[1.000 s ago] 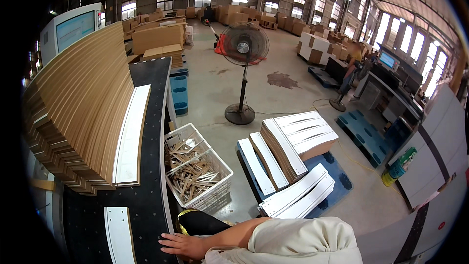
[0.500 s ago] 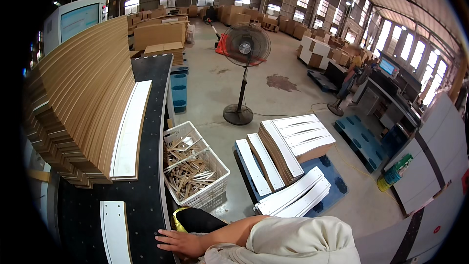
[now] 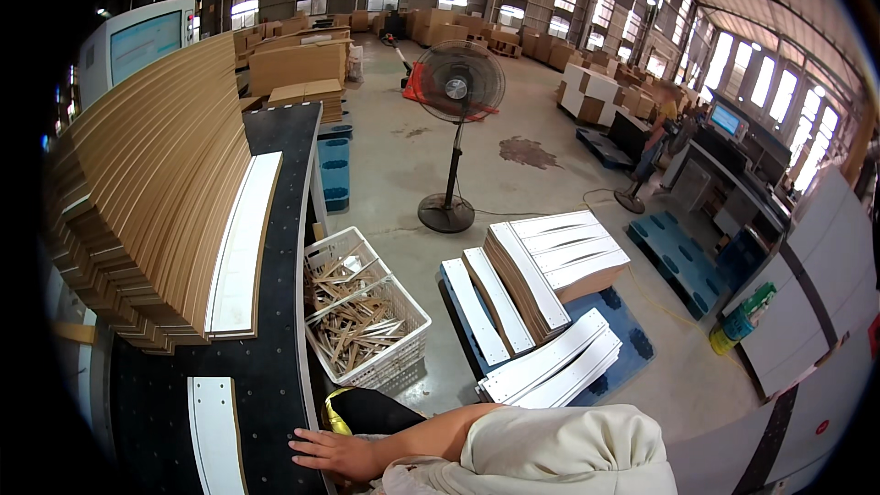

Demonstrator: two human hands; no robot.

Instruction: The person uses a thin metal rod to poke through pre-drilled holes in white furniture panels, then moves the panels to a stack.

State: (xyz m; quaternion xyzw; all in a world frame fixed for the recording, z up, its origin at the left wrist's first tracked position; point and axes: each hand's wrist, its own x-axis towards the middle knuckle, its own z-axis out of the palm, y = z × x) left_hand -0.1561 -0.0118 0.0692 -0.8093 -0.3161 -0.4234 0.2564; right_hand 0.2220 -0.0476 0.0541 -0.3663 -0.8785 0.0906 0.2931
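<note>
My right hand lies palm down at the edge of a black, hole-dotted worktable. Its fingers are spread and it holds nothing; the forearm comes in from the right in a rolled pale sleeve. Left of the fingertips, a white curved board with small holes lies on the table, its near end cut off by the picture's rim. Farther up, a longer white curved board lies against a tall stack of brown-edged boards. My left hand is out of view.
Beside the table stands a white crate full of thin offcuts. Stacked white curved boards sit on a blue pallet. A black pedestal fan stands beyond; a person is at the far right.
</note>
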